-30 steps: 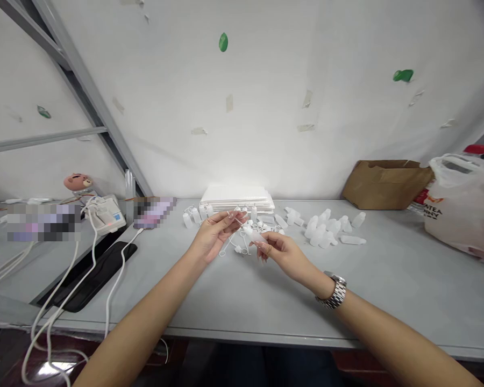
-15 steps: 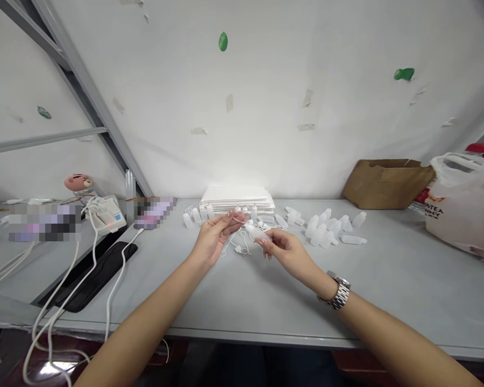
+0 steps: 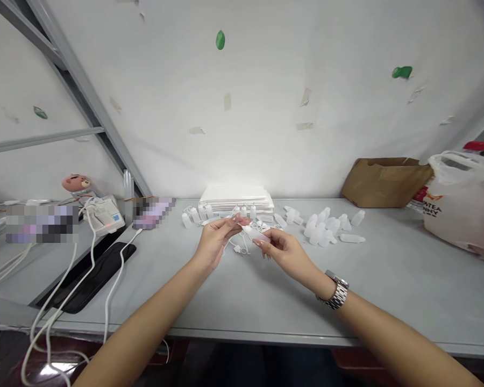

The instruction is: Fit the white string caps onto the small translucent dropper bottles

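Between my hands, over the middle of the table, is a small translucent bottle (image 3: 256,235), tilted with its neck toward the left. My right hand (image 3: 280,246) grips its body between thumb and fingers. At the neck, my left hand (image 3: 219,236) pinches something small and white, too small to make out. Below and behind the hands lie white looped pieces (image 3: 242,248). Several small capped bottles (image 3: 186,220) stand in front of a stack of white sheets (image 3: 234,195). More translucent bottles (image 3: 320,232) are piled to the right of my right hand.
At the back right are a brown cardboard box (image 3: 383,183) and a white plastic bag (image 3: 460,209). On the left lie a black phone-like slab (image 3: 99,277), a power strip (image 3: 107,215) and white cables (image 3: 118,279) running over the table edge (image 3: 210,333).
My left fingers have closed in nearer the bottle's neck, and the white strand that stretched between them and the bottle shows less. The whole view has shifted slightly.
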Available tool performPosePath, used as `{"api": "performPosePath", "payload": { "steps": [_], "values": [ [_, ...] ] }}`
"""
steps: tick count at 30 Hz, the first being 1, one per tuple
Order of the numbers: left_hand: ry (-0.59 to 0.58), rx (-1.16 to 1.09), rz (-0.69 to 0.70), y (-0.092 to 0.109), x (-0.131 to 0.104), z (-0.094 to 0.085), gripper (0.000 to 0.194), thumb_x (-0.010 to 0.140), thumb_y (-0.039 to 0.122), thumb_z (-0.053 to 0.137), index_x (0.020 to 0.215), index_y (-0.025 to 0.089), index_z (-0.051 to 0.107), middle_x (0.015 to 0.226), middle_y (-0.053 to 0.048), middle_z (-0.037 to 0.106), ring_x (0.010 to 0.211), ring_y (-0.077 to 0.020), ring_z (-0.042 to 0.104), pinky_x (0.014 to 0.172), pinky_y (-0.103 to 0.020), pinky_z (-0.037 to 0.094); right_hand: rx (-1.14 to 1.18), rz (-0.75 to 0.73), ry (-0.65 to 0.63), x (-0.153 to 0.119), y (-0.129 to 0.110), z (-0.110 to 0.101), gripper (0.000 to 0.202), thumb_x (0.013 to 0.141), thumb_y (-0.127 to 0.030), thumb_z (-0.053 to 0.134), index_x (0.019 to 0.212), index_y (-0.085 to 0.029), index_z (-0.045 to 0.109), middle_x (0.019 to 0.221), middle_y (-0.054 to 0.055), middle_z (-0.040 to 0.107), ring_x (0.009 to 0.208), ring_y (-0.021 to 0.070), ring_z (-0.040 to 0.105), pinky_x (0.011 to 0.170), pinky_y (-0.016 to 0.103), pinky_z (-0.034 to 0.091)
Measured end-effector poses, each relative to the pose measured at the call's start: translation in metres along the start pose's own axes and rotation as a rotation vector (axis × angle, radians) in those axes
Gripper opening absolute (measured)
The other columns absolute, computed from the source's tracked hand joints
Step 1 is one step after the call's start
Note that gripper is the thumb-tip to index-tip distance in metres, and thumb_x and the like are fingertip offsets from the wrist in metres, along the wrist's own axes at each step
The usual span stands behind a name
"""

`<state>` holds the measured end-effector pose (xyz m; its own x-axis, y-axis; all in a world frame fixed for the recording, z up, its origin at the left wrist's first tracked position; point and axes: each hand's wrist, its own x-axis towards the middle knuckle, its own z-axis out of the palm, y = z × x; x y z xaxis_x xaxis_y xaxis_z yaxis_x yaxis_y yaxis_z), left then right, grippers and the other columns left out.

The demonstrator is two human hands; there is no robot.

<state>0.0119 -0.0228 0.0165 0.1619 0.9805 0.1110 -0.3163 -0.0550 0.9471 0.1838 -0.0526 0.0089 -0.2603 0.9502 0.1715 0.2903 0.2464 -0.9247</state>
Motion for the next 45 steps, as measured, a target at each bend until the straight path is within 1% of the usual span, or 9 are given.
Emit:
{"api": "performPosePath", "payload": {
  "steps": [11, 14, 19, 23, 30, 33, 37, 41, 45],
  "values": [
    [0.021, -0.003, 0.009, 0.000, 0.001, 0.000, 0.024, 0.071, 0.035, 0.064, 0.074, 0.012, 0.070, 0.088, -0.010, 0.070, 0.096, -0.0228, 0.061, 0.093, -0.035, 0.039, 0.002, 0.000, 0.014, 0.001, 0.003, 0.001, 0.025, 0.080, -0.043, 0.052, 0.071, -0.019, 0.052, 0.058, -0.002, 0.053, 0.055, 0.0119, 0.047, 0.055, 0.025, 0.037],
    [0.040, 0.022, 0.038, -0.001, 0.000, 0.000, 0.024, 0.069, 0.036, 0.065, 0.074, 0.013, 0.070, 0.088, -0.011, 0.070, 0.096, -0.0234, 0.061, 0.093, -0.036, 0.039, -0.003, 0.010, 0.014, 0.001, 0.003, 0.002, 0.026, 0.080, -0.044, 0.051, 0.071, -0.019, 0.052, 0.058, -0.002, 0.053, 0.055, 0.0118, 0.047, 0.055, 0.025, 0.038],
    [0.088, 0.137, 0.124, -0.005, -0.001, 0.002, 0.026, 0.070, 0.037, 0.063, 0.078, 0.014, 0.070, 0.090, -0.010, 0.070, 0.095, -0.0233, 0.061, 0.092, -0.037, 0.040, -0.061, 0.028, 0.047, 0.000, 0.003, 0.002, 0.028, 0.080, -0.045, 0.050, 0.069, -0.019, 0.051, 0.056, -0.002, 0.054, 0.054, 0.0123, 0.048, 0.054, 0.025, 0.037],
    [0.141, 0.258, 0.169, -0.006, -0.002, 0.002, 0.025, 0.072, 0.036, 0.061, 0.081, 0.015, 0.070, 0.089, -0.007, 0.071, 0.095, -0.0226, 0.061, 0.091, -0.036, 0.041, -0.094, 0.033, 0.047, -0.001, 0.000, 0.002, 0.029, 0.081, -0.045, 0.049, 0.067, -0.019, 0.050, 0.054, -0.002, 0.054, 0.052, 0.0119, 0.048, 0.052, 0.024, 0.035],
    [0.146, 0.388, 0.204, -0.007, -0.004, 0.003, 0.024, 0.073, 0.036, 0.059, 0.081, 0.017, 0.071, 0.091, -0.006, 0.071, 0.096, -0.0217, 0.061, 0.090, -0.034, 0.042, -0.149, 0.053, 0.051, -0.003, -0.005, 0.002, 0.029, 0.081, -0.043, 0.049, 0.066, -0.019, 0.050, 0.051, -0.002, 0.054, 0.049, 0.0115, 0.047, 0.048, 0.023, 0.034],
    [0.174, 0.424, 0.204, -0.010, -0.004, 0.004, 0.023, 0.072, 0.035, 0.060, 0.081, 0.016, 0.070, 0.089, -0.006, 0.071, 0.094, -0.0218, 0.062, 0.089, -0.034, 0.043, -0.203, 0.041, 0.080, -0.004, -0.003, 0.005, 0.028, 0.081, -0.042, 0.049, 0.065, -0.019, 0.049, 0.051, -0.002, 0.054, 0.049, 0.0117, 0.048, 0.049, 0.023, 0.034],
    [0.213, 0.405, 0.200, -0.019, -0.002, 0.004, 0.024, 0.072, 0.035, 0.059, 0.081, 0.015, 0.070, 0.090, -0.006, 0.071, 0.094, -0.0216, 0.062, 0.089, -0.034, 0.043, -0.311, -0.019, 0.142, -0.006, 0.002, 0.010, 0.024, 0.082, -0.040, 0.049, 0.070, -0.019, 0.051, 0.054, -0.001, 0.055, 0.051, 0.0122, 0.048, 0.051, 0.024, 0.035],
    [0.254, 0.378, 0.185, -0.027, -0.003, 0.006, 0.022, 0.072, 0.033, 0.059, 0.082, 0.016, 0.070, 0.090, -0.005, 0.071, 0.093, -0.0212, 0.062, 0.090, -0.034, 0.042, -0.372, -0.055, 0.156, -0.007, 0.006, 0.014, 0.025, 0.083, -0.040, 0.046, 0.071, -0.019, 0.051, 0.055, -0.001, 0.054, 0.050, 0.0122, 0.047, 0.050, 0.024, 0.034],
    [0.251, 0.355, 0.152, -0.029, -0.005, 0.009, 0.021, 0.070, 0.032, 0.061, 0.081, 0.017, 0.070, 0.089, -0.004, 0.071, 0.094, -0.0214, 0.062, 0.090, -0.034, 0.041, -0.392, -0.067, 0.160, -0.007, 0.009, 0.017, 0.028, 0.084, -0.042, 0.045, 0.067, -0.019, 0.048, 0.055, 0.000, 0.054, 0.049, 0.0128, 0.046, 0.049, 0.025, 0.032]
  ]
}}
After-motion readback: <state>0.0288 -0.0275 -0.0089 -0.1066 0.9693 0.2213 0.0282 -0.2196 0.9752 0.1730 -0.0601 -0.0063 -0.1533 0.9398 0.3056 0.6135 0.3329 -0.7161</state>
